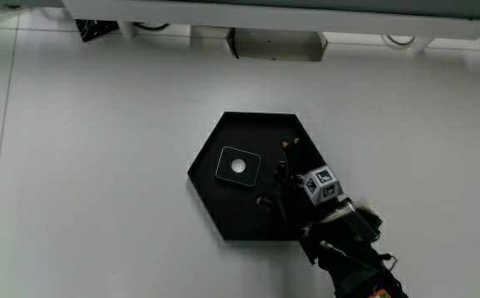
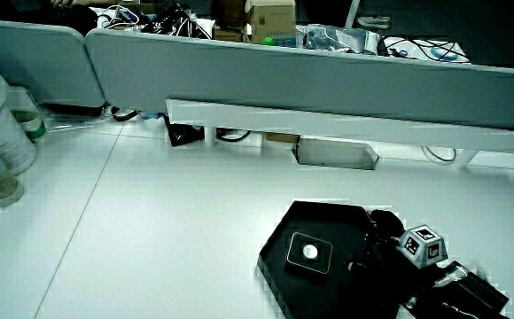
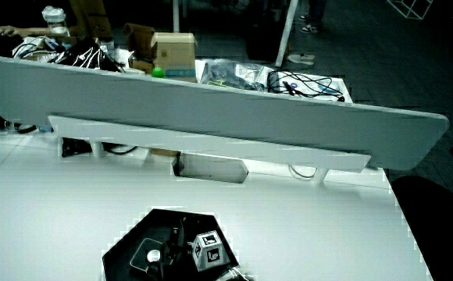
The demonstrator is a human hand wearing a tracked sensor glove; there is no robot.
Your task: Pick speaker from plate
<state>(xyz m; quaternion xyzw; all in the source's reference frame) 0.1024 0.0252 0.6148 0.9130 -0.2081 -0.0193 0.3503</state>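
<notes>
A small square black speaker [image 1: 238, 165] with a pale rim and a white centre lies flat on a black hexagonal plate [image 1: 248, 129]. The gloved hand [image 1: 285, 177] hovers low over the plate right beside the speaker, its forearm reaching in from the person's side. Its fingers [image 1: 290, 146] are spread and hold nothing. The patterned cube [image 1: 323, 184] rides on the back of the hand. Both side views show the speaker [image 2: 309, 252] [image 3: 150, 255] on the plate [image 2: 315, 216] [image 3: 130, 243], with the hand [image 2: 375, 245] [image 3: 183, 240] next to it.
A low grey partition [image 2: 310, 75] with a white rail [image 2: 346, 128] runs along the table's edge farthest from the person. A grey box [image 1: 275, 45] sits under the rail. Bottles and packets [image 2: 0, 133] stand at another table edge in a side view.
</notes>
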